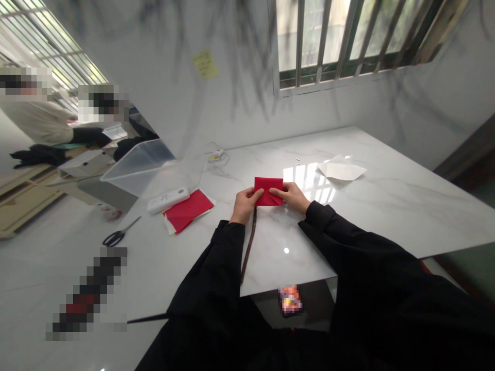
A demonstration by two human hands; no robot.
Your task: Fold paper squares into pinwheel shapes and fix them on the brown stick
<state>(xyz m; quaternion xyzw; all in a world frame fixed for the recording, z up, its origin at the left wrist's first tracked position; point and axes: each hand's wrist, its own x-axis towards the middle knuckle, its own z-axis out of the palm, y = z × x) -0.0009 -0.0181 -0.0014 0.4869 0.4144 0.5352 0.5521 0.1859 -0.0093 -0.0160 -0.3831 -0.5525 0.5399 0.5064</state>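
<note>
Both my hands hold a small folded piece of red paper (268, 184) above the white marbled table (390, 206). My left hand (245, 204) grips its left edge, thumb in front and fingers behind. At the right edge, my right hand (294, 198) pinches it the same way. A fold line shows across the lower part of the red paper. Just below my left hand, a thin brown strip (250, 242) lies on the table, running toward the front edge. To the left lies more red paper (189, 210) on top of pale sheets.
Scissors (118, 235) lie at the left, a white box-like device (168, 200) beside the red paper. A clear plastic bin (143, 164) stands behind. A creased white paper (342, 169) is at the right, a thin cable (217, 154) by the wall. Two people sit far left.
</note>
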